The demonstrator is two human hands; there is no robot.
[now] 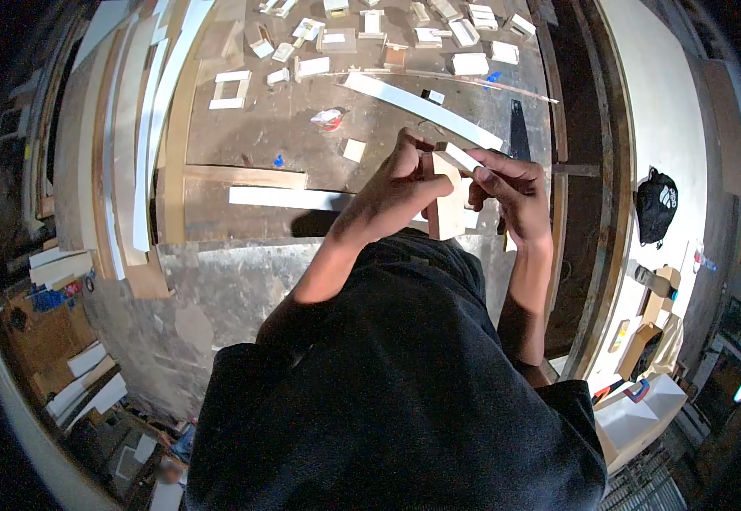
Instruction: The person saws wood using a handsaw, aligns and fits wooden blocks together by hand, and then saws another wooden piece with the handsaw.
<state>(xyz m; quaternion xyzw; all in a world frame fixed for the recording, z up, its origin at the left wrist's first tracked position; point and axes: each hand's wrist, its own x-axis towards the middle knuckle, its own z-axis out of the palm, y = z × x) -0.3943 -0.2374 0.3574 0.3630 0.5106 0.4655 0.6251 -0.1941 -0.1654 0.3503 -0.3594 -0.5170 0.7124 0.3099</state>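
Close in front of my chest, my left hand (392, 192) is closed around a pale wooden block (447, 211), its thumb lying across the near face. My right hand (515, 192) pinches a small flat wooden piece (462, 159) that lies against the block's upper end. Whether the two pieces are joined I cannot tell. Beyond my hands a long white strip (422, 109) lies slantwise on the worktable (260, 136). A second white strip (285, 198) lies near the table's front edge, partly behind my left wrist. A small square wood piece (354, 151) is just past my left hand.
Several small wooden assemblies (336, 40) crowd the far end of the table. Long boards (153, 128) are stacked along the left. A crumpled red-and-white wrapper (328, 120) lies mid-table. On the right, a black drawstring bag (657, 207) rests on a pale panel (656, 85).
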